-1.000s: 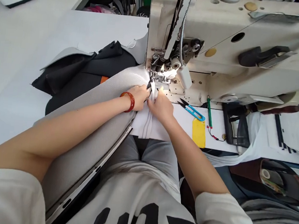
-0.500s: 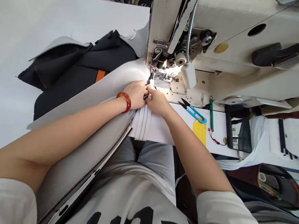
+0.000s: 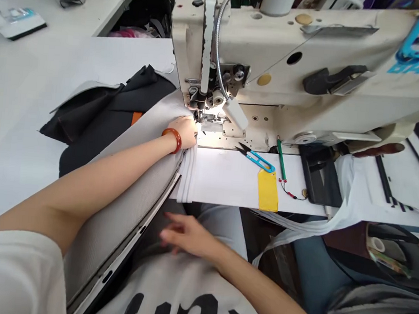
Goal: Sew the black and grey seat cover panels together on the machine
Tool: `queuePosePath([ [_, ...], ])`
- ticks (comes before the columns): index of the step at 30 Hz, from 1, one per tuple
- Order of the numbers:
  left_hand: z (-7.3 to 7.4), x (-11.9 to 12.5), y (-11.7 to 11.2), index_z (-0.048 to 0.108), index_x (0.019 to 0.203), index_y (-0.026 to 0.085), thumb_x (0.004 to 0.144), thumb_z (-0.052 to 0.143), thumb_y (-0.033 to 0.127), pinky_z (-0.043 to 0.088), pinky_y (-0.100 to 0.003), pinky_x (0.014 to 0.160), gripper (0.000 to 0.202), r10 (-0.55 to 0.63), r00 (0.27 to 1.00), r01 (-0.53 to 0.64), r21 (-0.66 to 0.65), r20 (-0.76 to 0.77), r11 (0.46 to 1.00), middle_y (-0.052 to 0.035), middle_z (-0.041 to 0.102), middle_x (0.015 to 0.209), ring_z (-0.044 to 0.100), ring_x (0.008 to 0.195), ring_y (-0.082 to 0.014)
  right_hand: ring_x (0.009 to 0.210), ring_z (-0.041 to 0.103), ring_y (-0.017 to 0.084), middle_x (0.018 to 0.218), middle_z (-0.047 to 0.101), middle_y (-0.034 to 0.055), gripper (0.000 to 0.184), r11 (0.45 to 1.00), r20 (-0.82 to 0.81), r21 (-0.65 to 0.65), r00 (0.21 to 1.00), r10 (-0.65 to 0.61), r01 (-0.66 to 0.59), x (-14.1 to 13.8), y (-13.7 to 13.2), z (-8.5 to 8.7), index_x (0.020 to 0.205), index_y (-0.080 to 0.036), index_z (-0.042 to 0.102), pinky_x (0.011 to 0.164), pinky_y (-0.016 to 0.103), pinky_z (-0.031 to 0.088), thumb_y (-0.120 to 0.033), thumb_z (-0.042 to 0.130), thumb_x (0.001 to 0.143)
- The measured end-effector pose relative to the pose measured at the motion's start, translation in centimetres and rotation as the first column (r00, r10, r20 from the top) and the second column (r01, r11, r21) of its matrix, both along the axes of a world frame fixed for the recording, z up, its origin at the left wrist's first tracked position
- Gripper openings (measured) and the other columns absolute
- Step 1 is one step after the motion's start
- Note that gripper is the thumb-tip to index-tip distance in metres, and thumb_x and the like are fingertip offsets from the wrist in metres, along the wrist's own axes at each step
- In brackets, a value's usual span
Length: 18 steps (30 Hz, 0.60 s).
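My left hand (image 3: 185,131), with a red bangle on the wrist, is closed on the edge of the grey mesh fabric (image 3: 132,199) right at the presser foot (image 3: 200,118) of the cream sewing machine (image 3: 276,65). A white ribbed strip (image 3: 188,174) lies beside the mesh and hangs over the table edge. My right hand (image 3: 184,234) is down at my lap below the table edge, fingers spread and a little blurred, holding nothing.
Black fabric with an orange tab (image 3: 106,114) is piled to the left of the machine. Blue thread snips (image 3: 255,157), a yellow tag (image 3: 267,190) and a green pen (image 3: 281,158) lie on the table to the right. White strip material (image 3: 336,212) hangs off the right edge.
My right hand has left the fabric at the needle and dropped to my lap. The left hand stays at the presser foot. The view has shifted to the right.
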<state>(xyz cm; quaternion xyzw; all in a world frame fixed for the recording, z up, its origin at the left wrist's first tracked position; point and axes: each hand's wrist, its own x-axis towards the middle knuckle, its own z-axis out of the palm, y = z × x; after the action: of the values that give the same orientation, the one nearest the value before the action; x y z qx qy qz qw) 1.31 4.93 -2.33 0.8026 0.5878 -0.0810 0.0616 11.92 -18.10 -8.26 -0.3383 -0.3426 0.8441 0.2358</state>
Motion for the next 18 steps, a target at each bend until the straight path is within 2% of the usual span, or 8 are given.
queuePosePath([
  [2,0.2,0.1,-0.1,0.071,0.086,0.016,0.071,0.06,0.022,0.042,-0.033,0.078,0.02,-0.004,0.999,0.005,0.014,-0.035,1.0,-0.0103,0.061,0.102,0.056,0.098,-0.0256,0.099,0.068,0.021,0.094,0.073,0.0038,0.065,0.992,-0.259,-0.128,0.966,-0.014,-0.02,-3.8,-2.0,-0.9,0.109,-0.022,0.068,0.092,0.036,0.053,-0.053,0.087,0.056],
  [4,0.4,0.2,-0.4,0.071,0.093,0.015,0.075,0.058,0.022,0.041,-0.032,0.079,0.023,-0.031,0.996,0.034,0.029,-0.081,0.999,-0.0108,0.061,0.107,0.054,0.099,-0.0237,0.105,0.067,0.024,0.094,0.073,0.0049,0.058,0.969,-0.416,-0.245,0.904,-0.101,-0.004,-7.4,-2.3,-0.5,0.095,-0.023,0.069,0.092,0.037,0.053,-0.051,0.09,0.049],
  [8,0.9,1.4,-2.3,0.07,0.101,0.013,0.083,0.055,0.019,0.038,-0.034,0.091,0.024,-0.087,0.986,0.094,0.047,-0.141,0.994,-0.0127,0.057,0.122,0.048,0.112,-0.0236,0.087,0.069,0.025,0.078,0.072,0.0029,0.029,0.899,-0.389,-0.433,0.886,-0.252,0.065,-11.0,-1.4,2.8,0.077,-0.022,0.065,0.079,0.039,0.058,-0.033,0.082,0.055],
  [10,1.1,2.4,-3.7,0.07,0.104,0.01,0.086,0.051,0.012,0.032,-0.04,0.099,0.026,-0.086,0.984,0.098,0.069,-0.154,0.993,-0.0156,0.054,0.129,0.041,0.122,-0.0272,0.075,0.068,0.022,0.07,0.07,-0.0004,0.018,0.875,-0.282,-0.463,0.913,-0.295,0.139,-10.5,-1.4,4.8,0.073,-0.022,0.064,0.073,0.036,0.058,-0.025,0.074,0.059],
  [12,1.5,3.2,-5.0,0.066,0.113,0.007,0.084,0.049,0.005,0.029,-0.046,0.103,0.034,-0.039,0.989,0.048,0.061,-0.141,0.997,-0.0192,0.05,0.135,0.036,0.129,-0.0312,0.067,0.065,0.018,0.067,0.067,-0.0033,0.016,0.877,-0.175,-0.415,0.925,-0.337,0.241,-8.5,-1.9,6.4,0.074,-0.021,0.064,0.069,0.032,0.057,-0.018,0.069,0.06],
  [15,1.9,2.8,-5.7,0.065,0.117,0.005,0.076,0.06,0.009,0.039,-0.044,0.095,0.041,0.037,0.998,-0.04,-0.057,-0.06,0.998,-0.0214,0.053,0.133,0.048,0.12,-0.0335,0.066,0.061,0.014,0.071,0.065,-0.0046,0.022,0.902,-0.073,-0.258,0.924,-0.375,0.346,-3.9,-3.3,7.8,0.081,-0.02,0.064,0.066,0.027,0.052,-0.017,0.068,0.06],
  [17,1.9,1.6,-5.5,0.07,0.106,0.009,0.071,0.063,0.014,0.045,-0.037,0.088,0.036,0.029,1.0,-0.028,-0.119,0.003,0.992,-0.0168,0.064,0.118,0.058,0.106,-0.0299,0.068,0.06,0.014,0.073,0.065,-0.0041,0.021,0.945,-0.003,-0.107,0.95,-0.311,0.309,-0.9,-3.8,7.9,0.083,-0.02,0.063,0.067,0.026,0.05,-0.021,0.07,0.063],
  [18,1.8,0.8,-5.3,0.072,0.102,0.011,0.071,0.062,0.015,0.046,-0.035,0.086,0.033,0.027,0.998,-0.02,-0.131,0.055,0.991,-0.0138,0.067,0.11,0.06,0.102,-0.028,0.068,0.06,0.014,0.073,0.065,-0.0035,0.019,0.977,0.04,-0.016,0.976,-0.212,0.213,0.4,-3.6,7.7,0.083,-0.02,0.062,0.068,0.027,0.05,-0.024,0.07,0.067],
])
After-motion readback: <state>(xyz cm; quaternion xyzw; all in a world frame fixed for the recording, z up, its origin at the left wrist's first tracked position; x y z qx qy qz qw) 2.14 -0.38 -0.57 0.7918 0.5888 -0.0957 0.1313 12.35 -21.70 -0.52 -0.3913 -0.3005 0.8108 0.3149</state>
